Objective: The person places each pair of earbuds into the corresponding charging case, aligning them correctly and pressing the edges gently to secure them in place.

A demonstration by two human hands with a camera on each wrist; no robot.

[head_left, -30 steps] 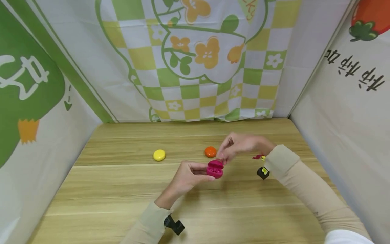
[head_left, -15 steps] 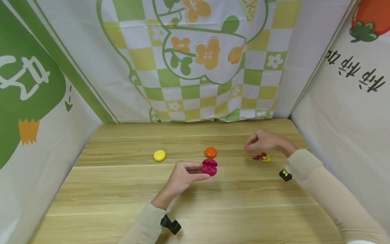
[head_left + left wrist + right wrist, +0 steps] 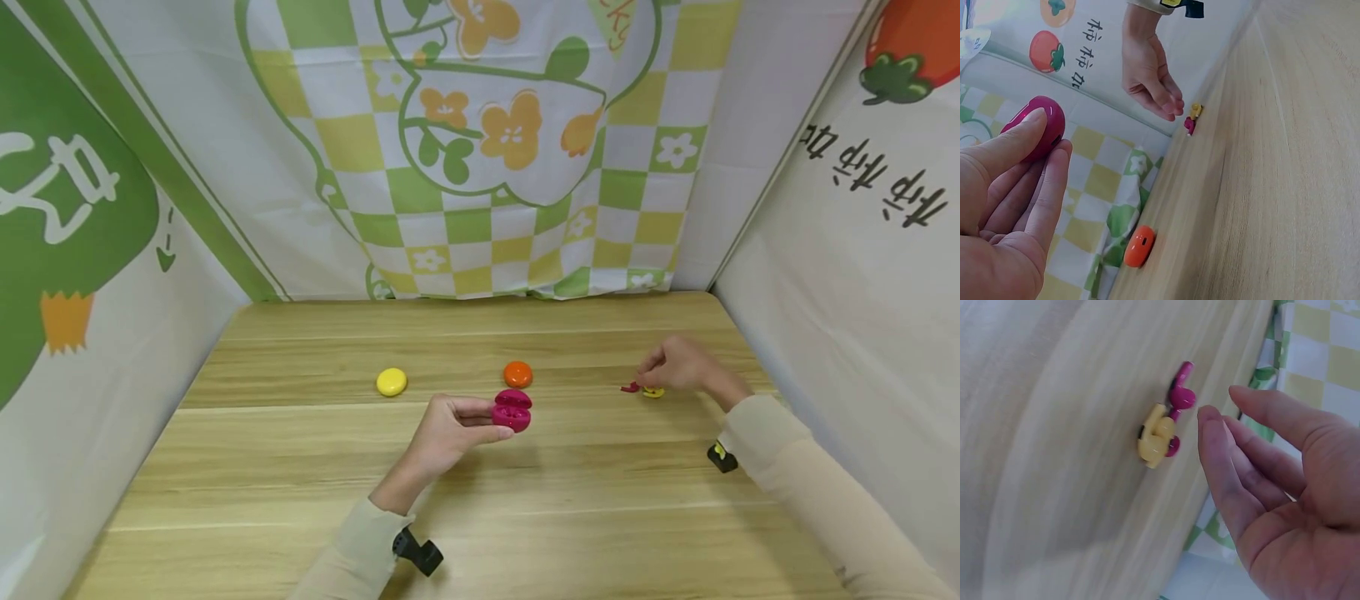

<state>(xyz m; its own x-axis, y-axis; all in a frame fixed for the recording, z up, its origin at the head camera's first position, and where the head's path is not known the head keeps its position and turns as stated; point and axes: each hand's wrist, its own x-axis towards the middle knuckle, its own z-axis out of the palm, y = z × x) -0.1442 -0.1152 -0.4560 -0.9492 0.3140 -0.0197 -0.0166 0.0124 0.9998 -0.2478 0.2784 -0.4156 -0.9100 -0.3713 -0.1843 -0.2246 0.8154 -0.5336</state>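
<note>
My left hand [image 3: 442, 433] pinches a magenta earbud case [image 3: 512, 417] between thumb and fingers, lifted above the table with its lid up. Only the back of that case [image 3: 1052, 125] faces the left wrist view. My right hand [image 3: 678, 364] hovers over a small pile of earbuds on the right of the table. In the right wrist view its thumb and forefinger stand apart, and nothing lies between them. The pile has magenta earbuds [image 3: 1182, 397] touching yellow earbuds [image 3: 1152, 447], just beyond the fingertips. From the head, the right hand partly covers the yellow ones.
On the wooden table [image 3: 337, 483] lie a closed yellow case [image 3: 392, 382] at left and a closed orange case [image 3: 517, 374] behind the magenta one. Printed cloth walls [image 3: 480, 233] border the table at the back and both sides.
My right hand has left the magenta case and swung right, then down over the earbud pile. My left hand has drawn slightly left with the case, whose lid is now wider open.
</note>
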